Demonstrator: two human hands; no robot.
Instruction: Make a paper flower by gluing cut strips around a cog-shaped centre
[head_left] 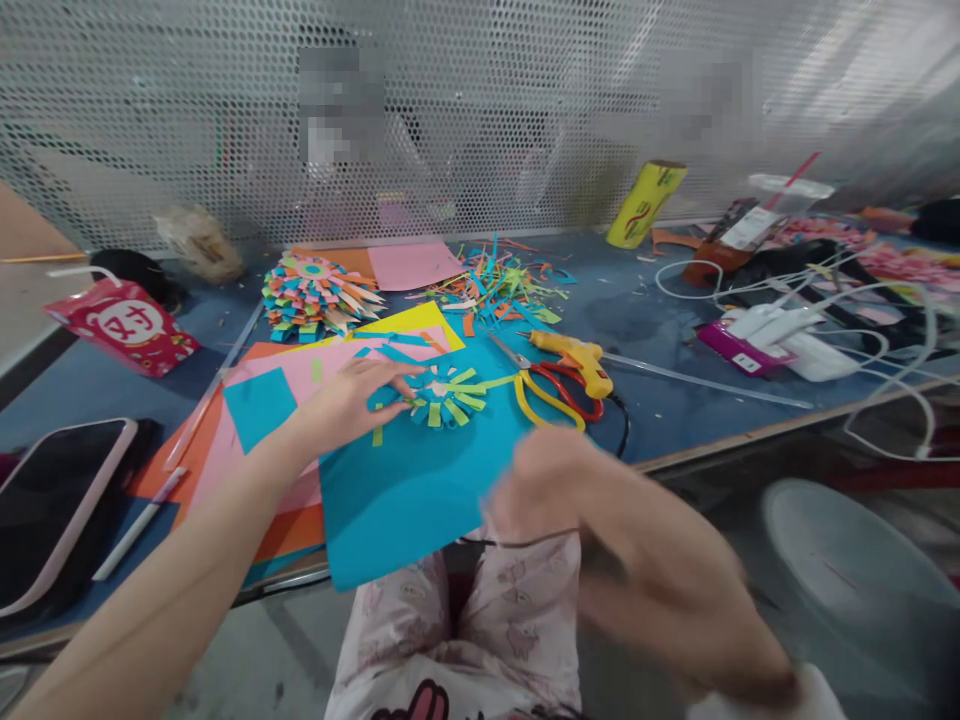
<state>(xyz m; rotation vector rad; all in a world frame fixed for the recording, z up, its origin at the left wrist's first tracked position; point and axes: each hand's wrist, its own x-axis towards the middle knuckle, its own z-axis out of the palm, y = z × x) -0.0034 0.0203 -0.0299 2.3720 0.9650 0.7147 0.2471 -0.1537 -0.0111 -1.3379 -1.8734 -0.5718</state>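
Observation:
A flower of blue and light green paper strips [448,412] lies on a large blue paper sheet [405,500]. My left hand [356,400] reaches in from the left, with thumb and fingertips holding the flower's left edge. Smeared by motion, my right hand [547,485] hovers near the sheet's right edge; its fingers cannot be made out. Just beyond it are scissors with red and yellow handles [559,405] and a yellow glue gun [574,355]. Under my left forearm are pink paper [255,440] and a small blue paper piece [260,408].
Behind stand a finished-looking multicoloured paper ball [311,295] and a heap of paper scraps [502,285]. A red drink carton [127,325] and a phone [52,510] sit left. Right are a yellow can [646,205], a plastic cup [765,225], chargers with white cables [787,340], and a stool [862,570].

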